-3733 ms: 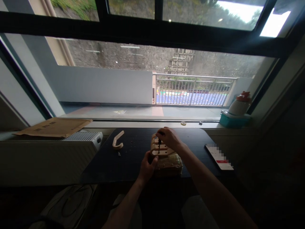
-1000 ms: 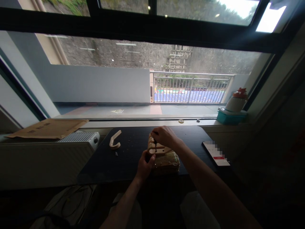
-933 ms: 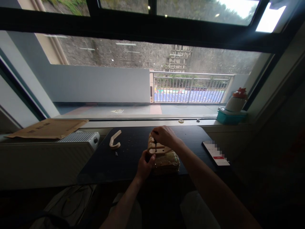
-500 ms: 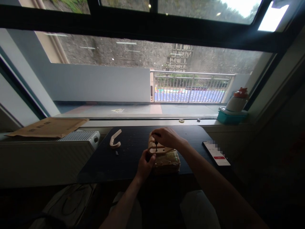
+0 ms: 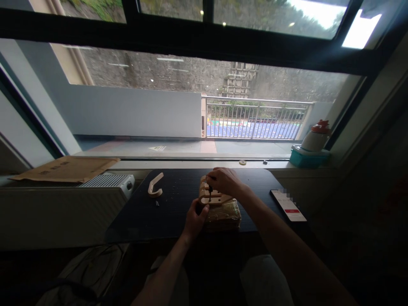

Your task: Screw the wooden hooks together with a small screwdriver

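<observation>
My right hand (image 5: 223,180) is closed around the top of a small dark screwdriver (image 5: 210,193). Its shaft stands upright, with the tip down at a hole in a pale wooden piece (image 5: 219,200) with rounded ends. That wood rests on a brown block wrapped in shiny clear film (image 5: 225,214). From the left, my left hand (image 5: 195,219) grips the wooden piece, thumb on its near edge and fingers partly hidden behind it. On the table's left lies a loose J-shaped wooden hook (image 5: 155,187), and two small screws (image 5: 157,203) lie below it.
The dark table (image 5: 137,221) stands against the windowsill. A phone (image 5: 289,206) lies at its right edge. A teal box (image 5: 309,156) with a white, orange-topped bottle (image 5: 315,138) sits on the sill. A brown envelope (image 5: 66,167) lies over the radiator (image 5: 108,180) at left.
My right hand has turned slightly around the screwdriver's handle, which now shows more. The left hand keeps its hold. The whole view has shifted slightly.
</observation>
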The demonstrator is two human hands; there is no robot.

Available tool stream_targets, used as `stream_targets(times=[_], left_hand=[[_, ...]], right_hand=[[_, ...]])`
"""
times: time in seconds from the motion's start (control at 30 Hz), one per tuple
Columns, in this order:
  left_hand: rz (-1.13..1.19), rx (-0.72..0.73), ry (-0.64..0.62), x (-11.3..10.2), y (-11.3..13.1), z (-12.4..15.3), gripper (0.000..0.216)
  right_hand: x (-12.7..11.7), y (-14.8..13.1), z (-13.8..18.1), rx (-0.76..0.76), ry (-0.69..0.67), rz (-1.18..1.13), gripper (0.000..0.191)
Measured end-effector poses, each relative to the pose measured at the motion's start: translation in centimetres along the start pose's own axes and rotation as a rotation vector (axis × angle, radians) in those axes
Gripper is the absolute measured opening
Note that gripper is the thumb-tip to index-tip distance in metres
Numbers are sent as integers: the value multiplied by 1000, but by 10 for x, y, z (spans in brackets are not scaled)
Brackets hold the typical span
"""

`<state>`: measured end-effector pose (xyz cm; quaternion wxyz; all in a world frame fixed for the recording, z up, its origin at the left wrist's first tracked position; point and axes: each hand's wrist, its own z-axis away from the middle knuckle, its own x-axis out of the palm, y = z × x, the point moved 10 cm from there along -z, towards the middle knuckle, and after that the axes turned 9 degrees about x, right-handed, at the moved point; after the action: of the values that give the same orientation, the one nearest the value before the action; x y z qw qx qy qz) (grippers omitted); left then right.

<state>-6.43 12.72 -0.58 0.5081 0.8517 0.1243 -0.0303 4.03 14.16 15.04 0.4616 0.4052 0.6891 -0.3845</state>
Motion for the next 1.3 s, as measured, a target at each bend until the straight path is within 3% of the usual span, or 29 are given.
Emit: stream_targets(times=[0.17, 0.4, 0.73, 1.03, 1.3], left_hand=[[-5, 22, 5, 1, -1, -1, 25], [-10, 62, 22, 1, 2, -1, 21], [42, 50, 28, 1, -1, -1, 25], [39, 39, 46, 1, -4, -1, 26], [80, 19, 50, 1, -4, 0, 22]], right_hand=[[-6, -10, 7, -71, 32, -10, 33], [1, -7, 5, 60, 62, 71, 34], [2, -10, 15, 124, 6, 114, 32], [-1, 8, 16, 276, 17, 152, 32], [-3, -13, 25, 204, 28, 189, 33]])
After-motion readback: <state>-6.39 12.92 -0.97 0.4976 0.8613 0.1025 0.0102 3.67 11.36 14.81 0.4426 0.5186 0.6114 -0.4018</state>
